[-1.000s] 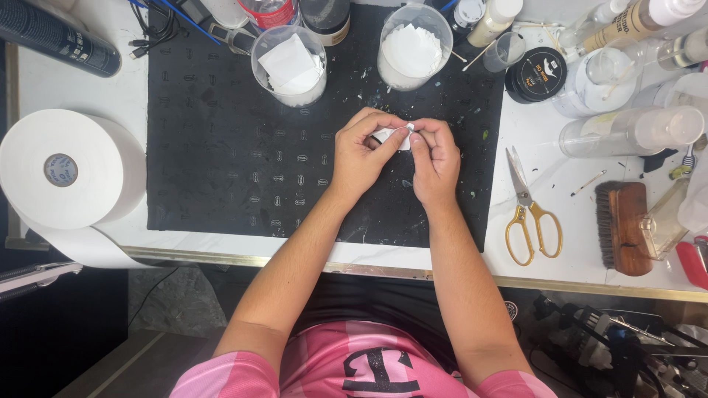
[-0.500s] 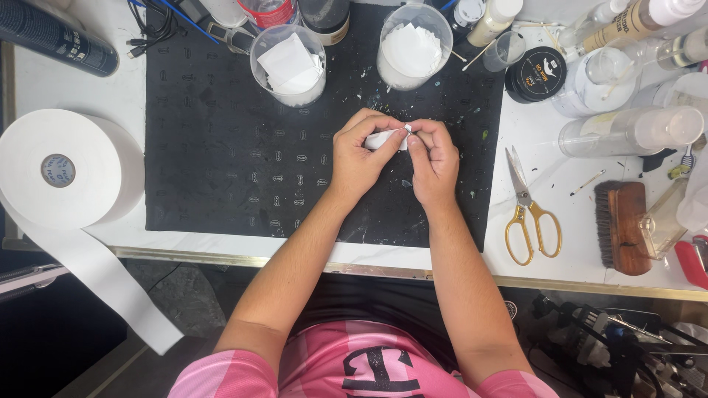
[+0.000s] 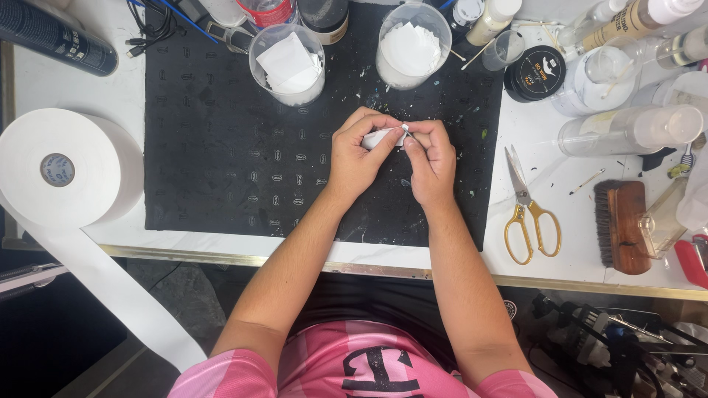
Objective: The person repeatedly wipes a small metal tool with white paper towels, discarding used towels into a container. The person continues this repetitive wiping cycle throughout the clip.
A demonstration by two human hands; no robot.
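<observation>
Two hands' grip [image 3: 402, 140] around white scrap [image 3: 377, 137]

A white counter [image 3: 568, 221] with a brass edge stands over dark floor [image 3: 44, 346]

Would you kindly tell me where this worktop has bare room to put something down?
The black mat is bare on its left half, between the paper roll and the left hand, below the clear cup. A small white strip lies between the mat's right edge and the scissors. The back edge and right side are crowded with bottles, jars and a brush.
</observation>
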